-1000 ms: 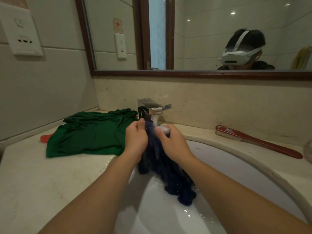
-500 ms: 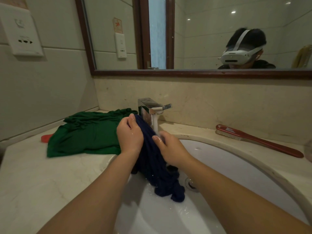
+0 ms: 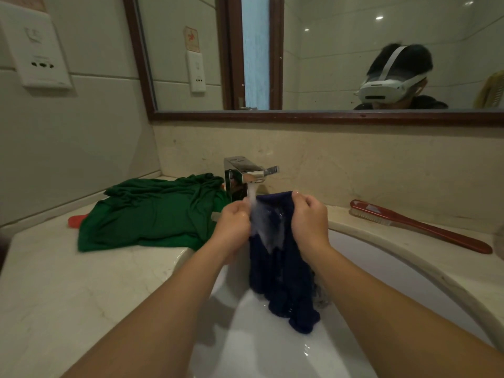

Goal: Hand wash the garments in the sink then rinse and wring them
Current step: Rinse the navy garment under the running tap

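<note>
1 head-worn wide-angle camera looks forward and down, at close range, over the sink (image 3: 259, 350) toward the wall mirror (image 3: 327, 64) ahead.

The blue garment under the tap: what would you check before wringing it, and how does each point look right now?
1. Both hands grip it: the left hand and right hand pinch the top edge of the blue garment: ok.
2. Water reaches the cloth: the stream from the tap falls on it between the hands: ok.
3. Drips stay inside: it hangs over the sink: ok.
4. Soap rinsed out: the white patches could be foam or splash: cannot tell.
5. Drain free: hidden behind the cloth: cannot tell.
6. Green garment out of the way on the counter: ok.
</note>
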Action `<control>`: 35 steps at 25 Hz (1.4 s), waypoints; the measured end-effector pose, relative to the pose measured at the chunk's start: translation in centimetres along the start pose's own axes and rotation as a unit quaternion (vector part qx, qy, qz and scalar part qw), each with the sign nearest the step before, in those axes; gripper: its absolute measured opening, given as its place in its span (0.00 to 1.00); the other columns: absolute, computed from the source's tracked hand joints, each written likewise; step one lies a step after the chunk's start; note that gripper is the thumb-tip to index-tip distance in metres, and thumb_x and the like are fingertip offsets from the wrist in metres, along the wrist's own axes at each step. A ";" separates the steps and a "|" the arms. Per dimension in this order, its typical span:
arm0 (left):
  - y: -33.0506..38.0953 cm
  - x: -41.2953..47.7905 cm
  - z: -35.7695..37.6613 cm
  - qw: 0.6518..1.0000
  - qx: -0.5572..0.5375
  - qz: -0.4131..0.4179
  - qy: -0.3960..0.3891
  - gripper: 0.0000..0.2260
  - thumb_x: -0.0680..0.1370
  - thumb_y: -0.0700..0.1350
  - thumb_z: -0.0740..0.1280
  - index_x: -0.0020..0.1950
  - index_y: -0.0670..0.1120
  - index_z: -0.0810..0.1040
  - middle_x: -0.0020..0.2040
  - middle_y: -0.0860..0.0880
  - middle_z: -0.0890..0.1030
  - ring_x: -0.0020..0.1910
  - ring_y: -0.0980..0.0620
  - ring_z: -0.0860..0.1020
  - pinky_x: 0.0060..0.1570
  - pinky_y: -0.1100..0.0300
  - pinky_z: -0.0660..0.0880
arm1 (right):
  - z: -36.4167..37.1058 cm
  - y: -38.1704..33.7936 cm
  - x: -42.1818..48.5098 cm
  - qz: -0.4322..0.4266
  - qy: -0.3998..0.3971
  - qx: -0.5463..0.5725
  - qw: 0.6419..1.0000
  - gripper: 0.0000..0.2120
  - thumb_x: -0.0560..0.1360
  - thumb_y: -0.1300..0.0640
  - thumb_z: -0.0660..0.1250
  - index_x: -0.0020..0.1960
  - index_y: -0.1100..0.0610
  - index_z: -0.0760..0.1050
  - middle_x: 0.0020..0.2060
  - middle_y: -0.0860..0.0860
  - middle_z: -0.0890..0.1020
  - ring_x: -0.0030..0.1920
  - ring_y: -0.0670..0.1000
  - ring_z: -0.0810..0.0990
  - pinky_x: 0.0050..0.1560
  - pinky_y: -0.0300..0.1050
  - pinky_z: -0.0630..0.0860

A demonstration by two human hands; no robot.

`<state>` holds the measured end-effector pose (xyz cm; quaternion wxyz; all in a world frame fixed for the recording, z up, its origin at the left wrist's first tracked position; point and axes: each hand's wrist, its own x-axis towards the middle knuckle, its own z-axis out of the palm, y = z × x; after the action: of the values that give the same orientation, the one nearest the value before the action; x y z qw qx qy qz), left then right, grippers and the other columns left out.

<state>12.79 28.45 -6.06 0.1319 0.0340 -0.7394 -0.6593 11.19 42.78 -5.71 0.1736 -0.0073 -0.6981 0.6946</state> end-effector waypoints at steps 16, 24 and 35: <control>1.8 0.1 -1.2 0.979 -0.118 0.012 0.164 0.19 0.86 0.52 0.58 0.50 0.42 0.82 0.46 0.43 0.86 0.48 0.45 0.84 0.50 0.51 0.81 | 1.2 -0.4 -0.9 -0.028 -0.167 -0.030 0.985 0.10 0.83 0.46 0.66 0.51 0.50 0.83 0.44 0.48 0.86 0.48 0.50 0.85 0.50 0.49 0.81; 1.7 0.5 -2.3 0.963 -0.084 0.070 0.248 0.21 0.86 0.52 0.59 0.42 0.37 0.75 0.36 0.45 0.75 0.35 0.52 0.73 0.39 0.55 0.71 | 2.1 0.1 -2.1 -0.035 -0.210 -0.057 0.975 0.16 0.85 0.46 0.61 0.53 0.57 0.80 0.47 0.58 0.84 0.48 0.56 0.84 0.49 0.54 0.80; 1.0 0.3 -0.4 0.988 -0.126 -0.076 0.053 0.19 0.86 0.51 0.58 0.49 0.42 0.85 0.47 0.40 0.86 0.49 0.42 0.85 0.56 0.51 0.79 | 0.7 -0.2 -0.8 0.027 -0.122 -0.016 0.992 0.13 0.84 0.41 0.61 0.56 0.49 0.77 0.52 0.47 0.83 0.54 0.49 0.82 0.58 0.50 0.78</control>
<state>12.74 28.15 -5.02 0.1232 0.1082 -0.6378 -0.7525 11.83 41.94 -5.65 0.0682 0.0554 -0.7246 0.6836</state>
